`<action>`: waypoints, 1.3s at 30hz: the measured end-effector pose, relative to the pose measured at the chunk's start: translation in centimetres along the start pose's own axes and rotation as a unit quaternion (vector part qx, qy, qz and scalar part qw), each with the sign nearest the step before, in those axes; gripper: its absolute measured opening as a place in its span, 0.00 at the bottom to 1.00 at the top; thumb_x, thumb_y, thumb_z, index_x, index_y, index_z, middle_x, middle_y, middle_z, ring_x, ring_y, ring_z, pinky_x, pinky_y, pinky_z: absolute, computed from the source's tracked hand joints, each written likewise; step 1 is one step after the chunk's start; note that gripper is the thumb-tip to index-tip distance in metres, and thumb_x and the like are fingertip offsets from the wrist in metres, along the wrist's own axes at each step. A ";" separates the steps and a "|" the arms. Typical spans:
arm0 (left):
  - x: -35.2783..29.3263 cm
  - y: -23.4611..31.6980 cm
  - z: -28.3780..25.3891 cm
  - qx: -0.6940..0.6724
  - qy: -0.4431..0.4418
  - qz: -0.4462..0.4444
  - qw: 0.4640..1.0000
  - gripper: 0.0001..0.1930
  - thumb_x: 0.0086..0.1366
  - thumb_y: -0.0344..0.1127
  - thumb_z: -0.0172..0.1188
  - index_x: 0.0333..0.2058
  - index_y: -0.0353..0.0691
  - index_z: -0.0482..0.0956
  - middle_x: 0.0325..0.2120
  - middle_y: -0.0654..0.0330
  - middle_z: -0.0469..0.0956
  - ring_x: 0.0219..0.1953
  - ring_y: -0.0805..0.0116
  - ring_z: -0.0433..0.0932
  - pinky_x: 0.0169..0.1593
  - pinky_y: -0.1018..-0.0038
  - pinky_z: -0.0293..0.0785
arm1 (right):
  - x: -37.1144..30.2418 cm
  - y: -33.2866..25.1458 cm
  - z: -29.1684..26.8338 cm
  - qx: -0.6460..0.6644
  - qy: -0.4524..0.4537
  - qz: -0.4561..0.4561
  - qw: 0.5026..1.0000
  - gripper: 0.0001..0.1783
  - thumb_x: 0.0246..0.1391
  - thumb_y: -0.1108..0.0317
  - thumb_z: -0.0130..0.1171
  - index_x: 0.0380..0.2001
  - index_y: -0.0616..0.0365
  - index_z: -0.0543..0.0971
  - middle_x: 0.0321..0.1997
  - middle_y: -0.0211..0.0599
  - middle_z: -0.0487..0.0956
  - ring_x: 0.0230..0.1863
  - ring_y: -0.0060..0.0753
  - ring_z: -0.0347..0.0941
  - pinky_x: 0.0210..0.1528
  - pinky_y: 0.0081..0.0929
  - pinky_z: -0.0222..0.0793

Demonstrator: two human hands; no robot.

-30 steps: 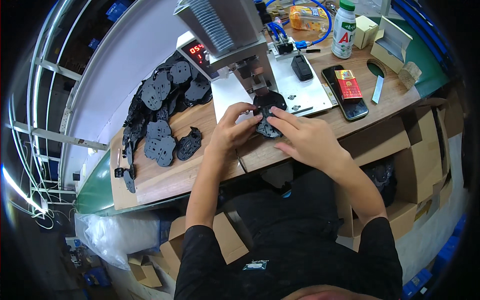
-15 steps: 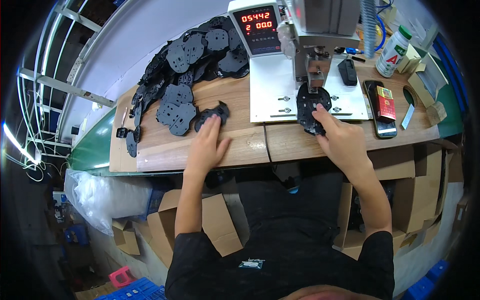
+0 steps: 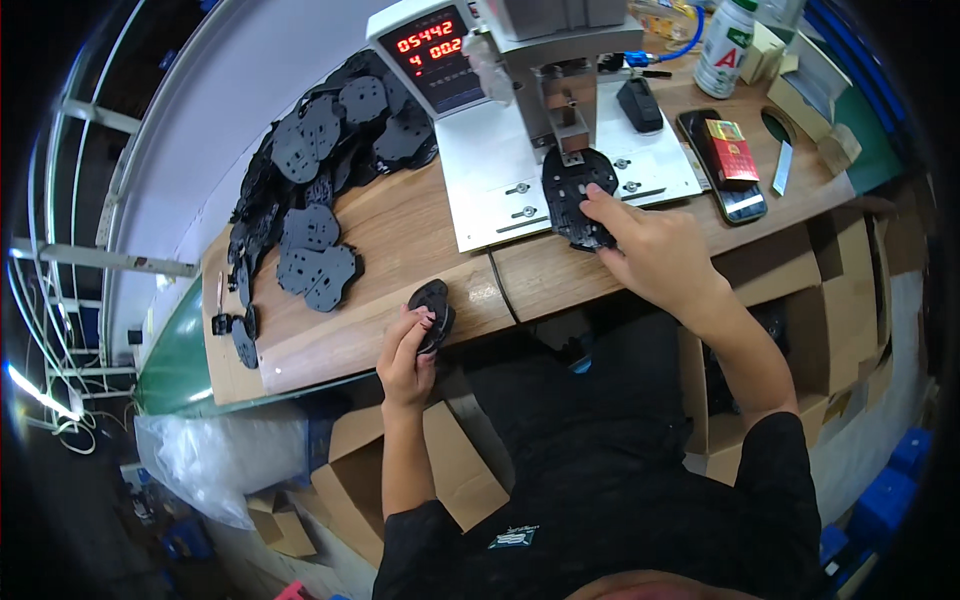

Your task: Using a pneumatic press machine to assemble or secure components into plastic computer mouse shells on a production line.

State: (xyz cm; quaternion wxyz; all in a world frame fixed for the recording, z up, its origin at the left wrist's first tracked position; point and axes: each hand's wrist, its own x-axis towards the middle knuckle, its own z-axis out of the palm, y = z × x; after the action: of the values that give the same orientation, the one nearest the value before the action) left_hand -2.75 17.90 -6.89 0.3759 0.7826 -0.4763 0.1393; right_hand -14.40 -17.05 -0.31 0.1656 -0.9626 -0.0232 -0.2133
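Observation:
My right hand (image 3: 655,250) grips the near part of a black plastic plate (image 3: 576,190) with holes and moulded ribs, thumb and fingers at its right side. The plate's far end lies under the metal tip of a press machine (image 3: 568,112); whether the tip touches it I cannot tell. At the table's front edge my left hand (image 3: 405,362) is closed on another black plastic plate (image 3: 434,302), tilted up at the edge. Several similar plates (image 3: 318,262) lie flat to the left, in front of a larger heap (image 3: 300,140).
A white control box (image 3: 425,55) with red digits stands beside the press on a white base plate (image 3: 475,190). To the right are a black phone (image 3: 745,205), a red box (image 3: 733,152) and a white bottle (image 3: 724,50). Open cartons (image 3: 835,360) stand below the table.
My left hand has drawn its plate toward me to the table edge and closed on it. My right hand still holds its plate under the press. The whole view has tilted and shifted.

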 end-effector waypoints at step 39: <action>17.7 4.1 9.8 0.014 -0.036 0.262 0.964 0.16 0.56 0.28 0.61 0.45 0.41 0.84 0.47 0.56 0.83 0.52 0.56 0.82 0.57 0.62 0.80 | -28.7 5.7 2.4 0.299 0.309 0.484 0.762 0.11 0.56 0.76 0.62 0.43 0.65 0.77 0.38 0.30 0.78 0.35 0.18 0.72 0.38 0.17 0.70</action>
State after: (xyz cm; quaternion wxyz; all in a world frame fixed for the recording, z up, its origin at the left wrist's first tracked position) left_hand 1.38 -1.60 -1.53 0.2977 0.6400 -0.6760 0.2118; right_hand -38.87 -20.92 -16.13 0.5246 -0.6290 0.4357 -0.3731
